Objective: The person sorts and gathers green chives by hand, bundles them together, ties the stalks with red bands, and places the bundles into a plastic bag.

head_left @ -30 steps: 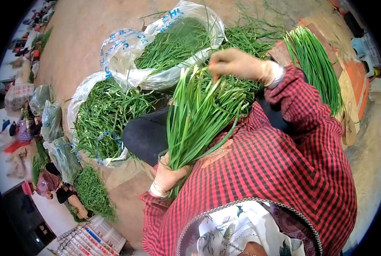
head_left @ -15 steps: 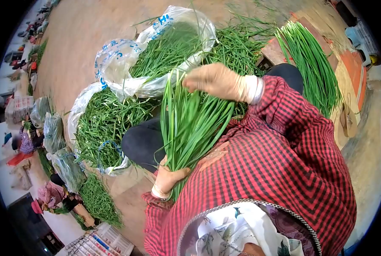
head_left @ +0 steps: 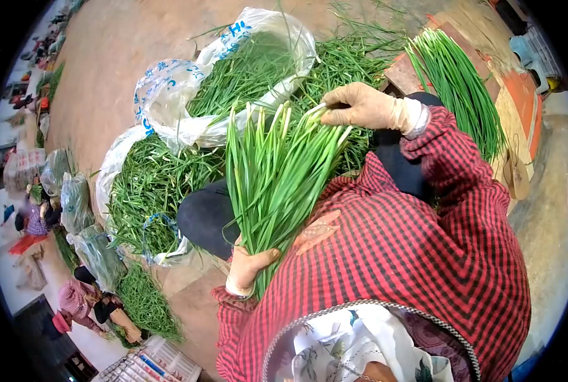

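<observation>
A loose, fanned bunch of long green Chinese chives [head_left: 274, 191] stands upright over my lap, pale ends up. My gloved left hand [head_left: 251, 268] is wrapped round its lower, leafy part. At the top right of the bunch, my gloved right hand [head_left: 363, 107] pinches the pale tips of some stalks between thumb and fingers. Beyond the bunch sits an open clear plastic bag [head_left: 169, 95] with blue print, holding loose green leaves. A second pile of loose leaves [head_left: 156, 191] fills the bag beside my left knee.
To the right, a neat bundle of chives [head_left: 459, 89] lies on a low board. More loose greens [head_left: 347, 70] are heaped past my right knee. On the left are filled plastic bags [head_left: 99, 254], a green heap [head_left: 147, 302] and another person in a checked top [head_left: 77, 299].
My right hand has moved right from the top of the bunch and now grips tips at its right side. The pale ends have spread into a wider fan. My left hand keeps its hold.
</observation>
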Demonstrator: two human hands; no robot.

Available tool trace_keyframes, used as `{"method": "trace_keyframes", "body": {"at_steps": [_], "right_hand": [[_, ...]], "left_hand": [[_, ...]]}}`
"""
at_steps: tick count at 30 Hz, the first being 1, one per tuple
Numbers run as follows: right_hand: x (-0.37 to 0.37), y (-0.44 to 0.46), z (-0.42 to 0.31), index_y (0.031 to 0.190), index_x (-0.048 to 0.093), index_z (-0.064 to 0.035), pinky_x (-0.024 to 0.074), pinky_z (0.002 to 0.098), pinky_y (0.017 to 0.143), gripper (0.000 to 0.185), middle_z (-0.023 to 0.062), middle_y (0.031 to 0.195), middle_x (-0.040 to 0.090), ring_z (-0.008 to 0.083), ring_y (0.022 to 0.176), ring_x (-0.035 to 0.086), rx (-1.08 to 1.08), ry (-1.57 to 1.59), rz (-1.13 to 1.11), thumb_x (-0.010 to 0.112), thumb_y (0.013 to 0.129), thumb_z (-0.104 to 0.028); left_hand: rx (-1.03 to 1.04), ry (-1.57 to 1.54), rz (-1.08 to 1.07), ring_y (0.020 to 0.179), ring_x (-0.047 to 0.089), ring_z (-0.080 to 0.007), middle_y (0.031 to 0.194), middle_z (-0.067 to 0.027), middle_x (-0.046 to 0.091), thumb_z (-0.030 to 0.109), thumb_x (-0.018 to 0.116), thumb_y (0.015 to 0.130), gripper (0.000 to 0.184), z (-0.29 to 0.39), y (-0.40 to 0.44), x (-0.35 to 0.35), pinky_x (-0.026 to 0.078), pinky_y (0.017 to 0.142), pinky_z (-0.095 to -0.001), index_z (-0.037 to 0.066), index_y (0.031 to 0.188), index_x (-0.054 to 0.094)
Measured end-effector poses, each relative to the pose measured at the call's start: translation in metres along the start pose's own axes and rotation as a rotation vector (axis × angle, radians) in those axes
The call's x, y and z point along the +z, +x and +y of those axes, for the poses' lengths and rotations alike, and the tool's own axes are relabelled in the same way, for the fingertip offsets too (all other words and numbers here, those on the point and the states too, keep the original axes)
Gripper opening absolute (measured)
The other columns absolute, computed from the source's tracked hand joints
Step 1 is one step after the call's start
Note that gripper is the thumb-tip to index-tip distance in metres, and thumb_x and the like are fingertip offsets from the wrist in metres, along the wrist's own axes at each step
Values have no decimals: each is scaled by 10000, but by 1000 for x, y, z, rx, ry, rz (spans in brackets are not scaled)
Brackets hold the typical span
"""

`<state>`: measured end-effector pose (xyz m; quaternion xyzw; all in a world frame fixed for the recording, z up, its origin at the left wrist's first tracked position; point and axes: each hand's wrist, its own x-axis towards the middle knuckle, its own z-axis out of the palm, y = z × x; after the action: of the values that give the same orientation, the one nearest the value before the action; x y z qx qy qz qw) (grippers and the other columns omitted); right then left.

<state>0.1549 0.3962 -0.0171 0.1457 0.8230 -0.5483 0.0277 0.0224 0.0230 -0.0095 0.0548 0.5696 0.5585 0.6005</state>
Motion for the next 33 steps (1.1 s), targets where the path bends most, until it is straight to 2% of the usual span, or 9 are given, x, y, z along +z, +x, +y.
{"method": "trace_keyframes", "body": {"at_steps": [11,15,17,19,21,22,25,28,33], "right_hand": [[-16,1,-3,996,693,-7,485,304,781,378,82,842,692,149,818,610,-22,-85,-31,680,879,-366],[-37,-6,7,971,690,-14,488,276,568,313,56,827,689,111,613,581,218,-20,193,609,913,-310],[-74,-9,43,1107,639,15,498,237,522,329,44,866,685,91,554,563,278,-152,299,606,931,-261],[-74,-12,53,1177,603,25,541,272,673,396,88,1021,677,133,729,630,440,-174,297,617,926,-281],[-53,-19,56,1254,561,-5,515,320,878,446,113,1166,628,185,999,621,-40,-473,408,622,924,-298],[-47,-17,22,1291,535,-21,440,352,1008,490,123,1237,587,217,1179,538,53,-272,235,638,915,-318],[-14,-8,-5,1238,574,-21,472,337,954,455,113,1160,624,198,1097,583,-184,-75,118,680,888,-292],[7,0,0,1042,646,-32,505,316,772,319,101,889,684,170,838,645,-176,-175,196,683,869,-298],[3,-1,-3,1001,655,-3,498,264,688,207,50,809,658,111,745,607,-163,-149,177,665,899,-182]], "left_hand": [[-24,-37,24,1015,622,-186,1155,-91,638,-109,666,737,589,-3,-8,6,503,896,-321,3,1291,499],[37,26,-22,1009,623,-181,1158,-90,637,-113,664,739,585,-7,-6,-1,505,891,-316,2,1290,502],[51,43,-16,999,625,-178,1150,-89,641,-111,666,740,576,-5,-9,-6,509,882,-313,0,1283,509],[16,6,12,976,635,-177,1129,-91,650,-103,673,742,541,-3,-14,-8,520,857,-307,-2,1254,530],[17,-7,35,952,644,-181,1108,-92,659,-94,675,746,508,-1,-12,-6,528,837,-309,-4,1229,544],[28,13,42,951,643,-180,1108,-92,657,-93,672,747,506,0,-10,-5,528,835,-307,-4,1228,543],[45,15,46,952,639,-177,1108,-90,655,-89,669,749,503,1,-7,0,524,835,-304,-4,1228,542],[61,10,45,961,632,-174,1110,-84,653,-88,669,750,503,1,-10,0,518,845,-305,-3,1229,541],[64,19,49,972,624,-160,1109,-64,652,-109,663,746,515,-4,-12,0,509,862,-305,11,1232,542]]}}
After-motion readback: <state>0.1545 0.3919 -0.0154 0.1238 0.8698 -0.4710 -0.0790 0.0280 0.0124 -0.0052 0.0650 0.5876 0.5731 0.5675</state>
